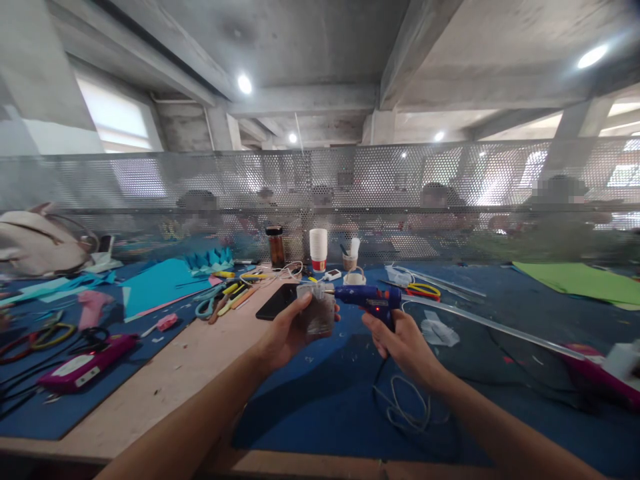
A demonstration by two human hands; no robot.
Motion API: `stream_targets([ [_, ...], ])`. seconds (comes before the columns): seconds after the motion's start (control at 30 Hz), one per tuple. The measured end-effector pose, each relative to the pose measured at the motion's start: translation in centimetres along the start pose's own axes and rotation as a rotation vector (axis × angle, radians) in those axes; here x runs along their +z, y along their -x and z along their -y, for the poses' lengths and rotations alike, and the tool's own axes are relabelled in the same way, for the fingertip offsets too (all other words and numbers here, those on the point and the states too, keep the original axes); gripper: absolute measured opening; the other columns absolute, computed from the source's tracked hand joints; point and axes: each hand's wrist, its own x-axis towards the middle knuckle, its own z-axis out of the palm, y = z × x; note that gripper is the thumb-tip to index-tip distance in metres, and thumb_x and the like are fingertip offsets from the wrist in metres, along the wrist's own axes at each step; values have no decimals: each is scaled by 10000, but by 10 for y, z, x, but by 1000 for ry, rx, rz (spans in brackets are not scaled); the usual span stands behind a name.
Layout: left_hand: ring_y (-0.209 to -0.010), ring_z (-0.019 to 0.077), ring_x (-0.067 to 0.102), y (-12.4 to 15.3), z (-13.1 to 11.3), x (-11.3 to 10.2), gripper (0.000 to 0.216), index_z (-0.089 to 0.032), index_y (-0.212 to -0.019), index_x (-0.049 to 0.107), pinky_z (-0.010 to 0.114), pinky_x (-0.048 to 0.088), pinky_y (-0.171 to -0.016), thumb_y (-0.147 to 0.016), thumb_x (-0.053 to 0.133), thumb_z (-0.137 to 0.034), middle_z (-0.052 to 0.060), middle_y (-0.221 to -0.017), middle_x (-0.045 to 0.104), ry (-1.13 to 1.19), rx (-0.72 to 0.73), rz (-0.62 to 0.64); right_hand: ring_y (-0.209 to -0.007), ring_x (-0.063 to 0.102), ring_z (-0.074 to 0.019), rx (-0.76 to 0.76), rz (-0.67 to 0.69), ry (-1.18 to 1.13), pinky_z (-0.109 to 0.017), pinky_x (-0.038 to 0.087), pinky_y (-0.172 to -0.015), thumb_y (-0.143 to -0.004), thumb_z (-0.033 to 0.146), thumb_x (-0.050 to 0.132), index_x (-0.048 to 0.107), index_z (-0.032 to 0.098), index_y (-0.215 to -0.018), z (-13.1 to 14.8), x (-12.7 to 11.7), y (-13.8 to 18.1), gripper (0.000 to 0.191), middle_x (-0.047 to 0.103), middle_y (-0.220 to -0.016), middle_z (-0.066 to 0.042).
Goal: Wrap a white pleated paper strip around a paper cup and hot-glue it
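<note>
My left hand point(290, 330) is closed around a small, clear, box-like piece point(319, 310), thumb on its near side and fingertips showing at its right edge. My right hand point(400, 340) grips a blue hot glue gun point(367, 299) by its handle, with a small red light lit on its body. The gun's nozzle points left and meets the upper right of the clear piece; whether they touch I cannot tell. A long translucent glue stick point(490, 325) runs out of the gun's back toward the right. Behind my left hand lies a black phone point(275, 303).
Scissors point(205, 305) and several craft tools lie left of the phone. Stacked paper cups point(319, 247) and a brown bottle point(275, 247) stand by the perforated metal screen point(340, 193). A purple power strip point(90, 363) is at left, blue paper point(160, 287) behind it. A cable point(410, 403) coils below my right hand.
</note>
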Motion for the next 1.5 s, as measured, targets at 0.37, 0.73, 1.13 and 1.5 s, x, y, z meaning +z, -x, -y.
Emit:
stream_targets([
  [0.37,-992,237,707,-1,2,-5,399,-121,-1096,738,301,568,-770,-948,593,-463,141,-1062,767,19,-7,22,-465,450,-132,-78,-27,122,-274,367,-470,-947,574,540,520,221,-678,-5,1,-2,444,470,-494,25],
  [0.73,-964,237,721,-2,-3,-3,369,-137,-1092,731,307,584,-755,-959,581,-448,134,-1061,764,39,6,-35,-466,449,-111,-35,17,-61,-258,366,-472,-945,572,588,550,198,-713,-9,0,-1,442,477,-506,39],
  [1.13,-991,259,715,2,0,3,406,-139,-1140,725,315,572,-747,-964,556,-463,154,-1114,754,-13,-37,7,-429,408,-75,19,85,-411,-234,328,-461,-927,541,660,625,146,-940,-9,1,-8,396,391,-511,103],
  [1.5,-988,247,708,1,0,0,433,-127,-1140,722,311,559,-762,-969,544,-483,160,-1125,751,-31,-37,18,-420,392,-69,8,73,-446,-229,301,-442,-930,524,665,626,141,-914,-5,-2,-7,385,380,-501,103],
])
